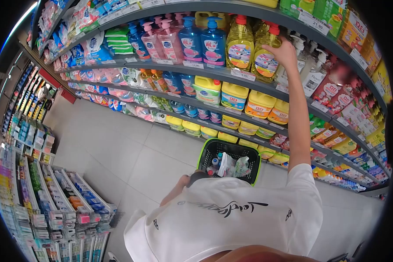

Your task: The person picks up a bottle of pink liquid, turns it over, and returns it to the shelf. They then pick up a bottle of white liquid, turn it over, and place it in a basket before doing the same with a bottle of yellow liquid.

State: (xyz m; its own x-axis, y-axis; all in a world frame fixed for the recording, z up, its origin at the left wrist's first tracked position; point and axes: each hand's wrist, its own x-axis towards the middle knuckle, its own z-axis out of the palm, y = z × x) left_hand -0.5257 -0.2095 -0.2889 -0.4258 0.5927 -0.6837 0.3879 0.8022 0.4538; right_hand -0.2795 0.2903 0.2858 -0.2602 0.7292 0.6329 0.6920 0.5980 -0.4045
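My right hand (284,51) reaches up to a shelf and is closed around the upper part of a dish soap bottle (266,63) with yellow liquid and a red cap. The bottle is upright at shelf height. A matching dish soap bottle (239,48) stands just left of it. Low in front of me, my left hand (183,180) is closed at the dark handle of a black shopping basket (201,159) with a green rim; its fingers are partly hidden. Inside the basket lie a white packet (226,165) and several small bottles or packs.
Blue pump bottles (212,41) and pink pump bottles (170,41) line the shelf to the left, clear pump bottles (319,61) to the right. Yellow jugs (234,95) fill lower shelves. A display rack (74,192) stands at left on the tiled floor (113,148).
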